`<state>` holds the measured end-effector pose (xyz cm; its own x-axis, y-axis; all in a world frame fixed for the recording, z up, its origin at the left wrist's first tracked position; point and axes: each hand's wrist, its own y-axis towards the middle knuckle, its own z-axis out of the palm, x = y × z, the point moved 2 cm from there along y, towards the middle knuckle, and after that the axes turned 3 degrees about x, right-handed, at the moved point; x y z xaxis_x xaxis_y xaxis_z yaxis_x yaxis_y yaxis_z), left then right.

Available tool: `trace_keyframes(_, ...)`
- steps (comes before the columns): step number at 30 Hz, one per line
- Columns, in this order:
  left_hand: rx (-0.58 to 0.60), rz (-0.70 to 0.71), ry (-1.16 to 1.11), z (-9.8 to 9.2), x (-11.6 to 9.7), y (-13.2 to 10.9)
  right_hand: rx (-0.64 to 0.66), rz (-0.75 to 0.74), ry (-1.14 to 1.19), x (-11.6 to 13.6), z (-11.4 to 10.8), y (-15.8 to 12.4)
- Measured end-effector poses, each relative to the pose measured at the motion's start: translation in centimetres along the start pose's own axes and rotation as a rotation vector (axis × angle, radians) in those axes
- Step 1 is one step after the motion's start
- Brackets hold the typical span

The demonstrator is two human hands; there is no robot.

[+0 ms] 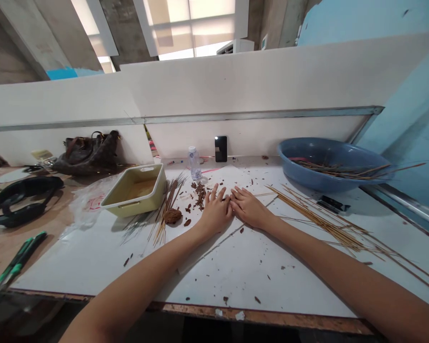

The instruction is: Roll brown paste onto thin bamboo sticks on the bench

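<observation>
Both palms face down on the white sheet point(260, 286), close together, with the fingertips meeting or almost meeting. My left hand point(215, 213) has its fingers stretched and somewhat apart, beside a pile of brown flakes point(200, 194). My right hand point(250, 207) lies with fingers extended. Neither hand shows anything held, though what lies beneath the palms is hidden. Right of my right hand is a bundle of thin tan sticks point(318, 219). Left of my left hand sit a brown lump point(172, 216) and a bunch of thin sticks point(171, 195).
A yellow tub point(137, 208) holds brownish liquid at left; a blue basin point(303, 174) with sticks stands at right. A clear bottle point(194, 164) and a phone point(220, 148) stand at the back. Green-handled pliers point(23, 255) and a brown bag point(89, 155) lie farther left.
</observation>
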<state>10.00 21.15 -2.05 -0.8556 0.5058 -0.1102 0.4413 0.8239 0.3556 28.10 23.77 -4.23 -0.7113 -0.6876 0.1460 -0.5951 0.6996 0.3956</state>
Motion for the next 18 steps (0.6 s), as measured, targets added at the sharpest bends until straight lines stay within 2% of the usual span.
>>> trace_keyframes(8, 0.037, -0.05, 0.003, 0.03, 0.04, 0.07, 0.024, 0.025, -0.047, 0.32, -0.35, 0.16)
trace_keyframes(11, 0.017, -0.027, 0.002, 0.06, 0.09, 0.03, 0.023, 0.0, -0.028, 0.37, -0.64, 0.15)
trace_keyframes(18, -0.052, 0.039, -0.004, -0.52, -0.02, -0.23, -0.117, -0.101, 0.029, 0.38, -1.11, 0.05)
